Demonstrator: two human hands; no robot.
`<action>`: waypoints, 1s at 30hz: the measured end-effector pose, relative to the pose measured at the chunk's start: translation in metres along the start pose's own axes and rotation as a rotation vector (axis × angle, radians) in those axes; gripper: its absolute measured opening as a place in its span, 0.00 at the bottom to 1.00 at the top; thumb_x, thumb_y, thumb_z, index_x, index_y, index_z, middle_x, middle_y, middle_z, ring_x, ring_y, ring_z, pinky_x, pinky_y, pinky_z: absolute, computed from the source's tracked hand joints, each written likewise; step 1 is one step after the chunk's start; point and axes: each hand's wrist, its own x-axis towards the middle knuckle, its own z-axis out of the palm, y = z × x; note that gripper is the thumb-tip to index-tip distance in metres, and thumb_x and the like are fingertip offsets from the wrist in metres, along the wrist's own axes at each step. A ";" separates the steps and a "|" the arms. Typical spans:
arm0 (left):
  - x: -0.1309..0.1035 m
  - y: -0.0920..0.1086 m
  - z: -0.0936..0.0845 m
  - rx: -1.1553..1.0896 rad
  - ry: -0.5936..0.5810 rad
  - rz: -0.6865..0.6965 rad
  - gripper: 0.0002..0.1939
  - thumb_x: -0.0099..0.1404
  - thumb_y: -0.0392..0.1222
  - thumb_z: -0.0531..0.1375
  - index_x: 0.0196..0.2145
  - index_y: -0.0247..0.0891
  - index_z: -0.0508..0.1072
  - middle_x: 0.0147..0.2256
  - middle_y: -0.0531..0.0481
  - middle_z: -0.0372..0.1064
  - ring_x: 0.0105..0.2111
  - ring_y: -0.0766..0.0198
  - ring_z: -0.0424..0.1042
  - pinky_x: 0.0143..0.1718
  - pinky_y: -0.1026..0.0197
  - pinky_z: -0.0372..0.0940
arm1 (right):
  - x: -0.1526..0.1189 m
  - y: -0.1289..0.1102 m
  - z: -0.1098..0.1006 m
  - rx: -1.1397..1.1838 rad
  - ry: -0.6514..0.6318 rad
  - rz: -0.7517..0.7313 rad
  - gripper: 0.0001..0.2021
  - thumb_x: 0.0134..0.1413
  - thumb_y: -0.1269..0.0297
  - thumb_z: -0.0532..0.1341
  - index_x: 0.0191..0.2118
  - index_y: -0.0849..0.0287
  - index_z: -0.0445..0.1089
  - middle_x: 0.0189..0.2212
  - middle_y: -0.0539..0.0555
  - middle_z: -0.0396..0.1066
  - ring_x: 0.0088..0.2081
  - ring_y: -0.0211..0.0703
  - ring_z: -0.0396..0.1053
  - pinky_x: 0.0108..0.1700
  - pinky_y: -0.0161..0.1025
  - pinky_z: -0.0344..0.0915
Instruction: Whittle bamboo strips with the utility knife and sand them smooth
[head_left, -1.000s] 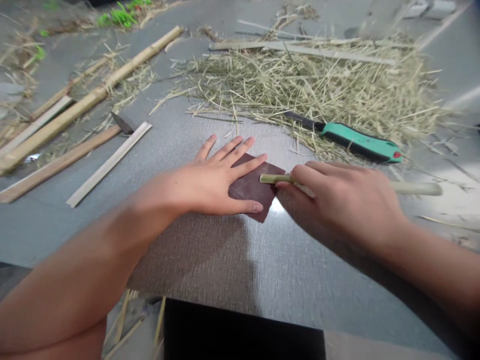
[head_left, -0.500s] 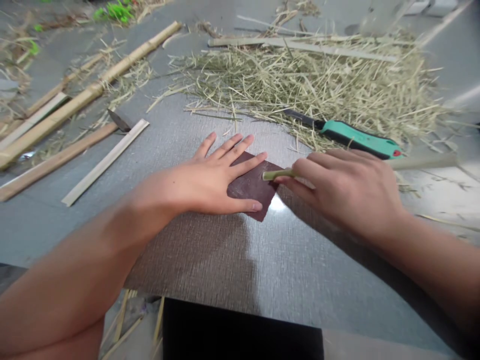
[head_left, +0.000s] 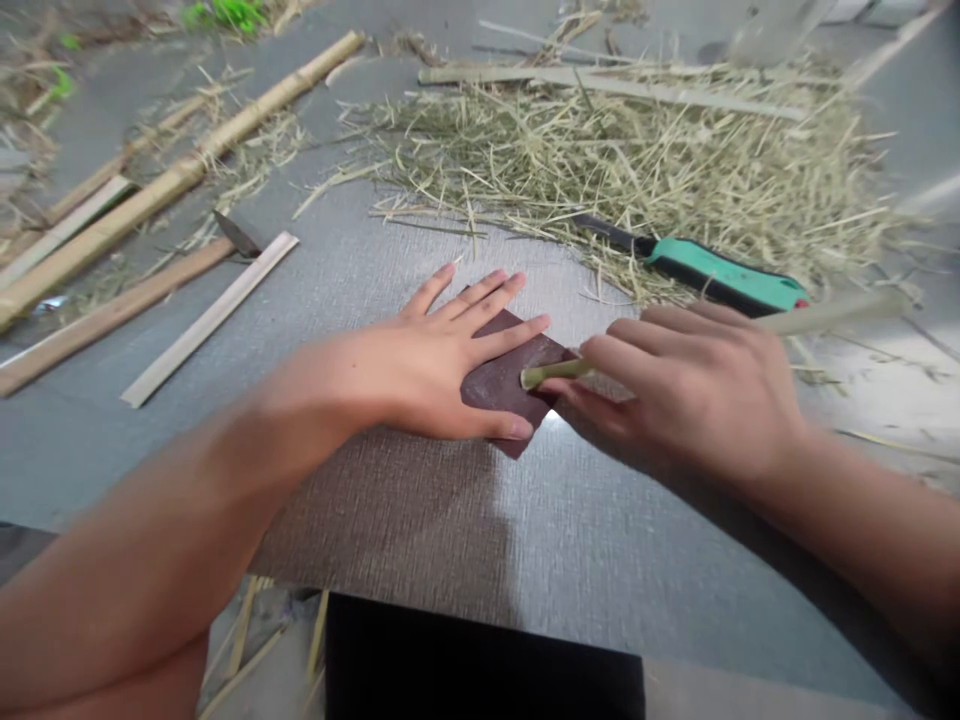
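My left hand [head_left: 427, 375] lies flat with fingers spread over a dark brown sheet of sandpaper [head_left: 499, 385], pressing it against the table. Between the thumb and fingers of my right hand [head_left: 697, 385] is a pale green bamboo strip [head_left: 555, 373]. Its near end touches the sandpaper, between my left thumb and little finger. The strip's other end sticks out behind my right hand toward the right. Just beyond the right hand lies a knife with a green and black handle [head_left: 727, 273], its dark blade pointing left.
A wide heap of thin shavings [head_left: 637, 170] covers the back of the table [head_left: 420, 520]. At the left lie a long bamboo pole [head_left: 187, 175], a wooden-handled blade tool [head_left: 120, 310] and a flat pale strip [head_left: 210, 320]. More strips [head_left: 244, 625] are below the table's front edge.
The strip's tip has shifted slightly down on the sandpaper. My left hand and the sandpaper have moved a little to the right and nearer.
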 end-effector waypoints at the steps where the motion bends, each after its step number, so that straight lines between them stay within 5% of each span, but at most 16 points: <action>1: 0.000 0.000 0.000 0.004 0.007 0.004 0.62 0.74 0.84 0.63 0.93 0.61 0.45 0.90 0.58 0.13 0.91 0.39 0.17 0.87 0.32 0.13 | 0.001 0.002 0.001 0.006 -0.020 0.018 0.26 0.83 0.40 0.61 0.37 0.56 0.75 0.33 0.56 0.79 0.38 0.47 0.68 0.47 0.46 0.53; 8: -0.001 -0.005 -0.001 -0.007 -0.021 0.054 0.70 0.68 0.82 0.67 0.93 0.58 0.39 0.90 0.57 0.12 0.91 0.38 0.18 0.88 0.34 0.13 | 0.003 0.005 0.006 0.015 -0.044 -0.001 0.28 0.84 0.36 0.59 0.39 0.56 0.72 0.38 0.58 0.80 0.44 0.52 0.72 0.53 0.50 0.54; 15: 0.001 -0.002 0.002 -0.004 0.001 0.044 0.67 0.71 0.81 0.66 0.93 0.58 0.41 0.91 0.57 0.14 0.91 0.38 0.18 0.87 0.35 0.10 | 0.003 0.001 0.005 -0.024 -0.068 0.092 0.25 0.87 0.41 0.55 0.43 0.55 0.74 0.42 0.59 0.81 0.50 0.56 0.73 0.57 0.52 0.55; 24: -0.003 -0.007 0.002 0.032 0.100 -0.086 0.79 0.64 0.93 0.64 0.93 0.52 0.32 0.92 0.55 0.16 0.90 0.25 0.17 0.86 0.31 0.08 | 0.001 0.003 0.009 -0.066 0.079 -0.009 0.20 0.84 0.46 0.64 0.41 0.56 0.76 0.36 0.53 0.78 0.44 0.50 0.70 0.56 0.52 0.53; 30: -0.002 -0.013 0.001 0.047 -0.003 -0.048 0.76 0.70 0.88 0.62 0.93 0.46 0.27 0.91 0.48 0.11 0.90 0.32 0.16 0.86 0.33 0.10 | -0.001 0.010 0.023 -0.018 0.237 -0.043 0.23 0.84 0.42 0.61 0.38 0.54 0.71 0.33 0.52 0.75 0.42 0.51 0.70 0.53 0.52 0.53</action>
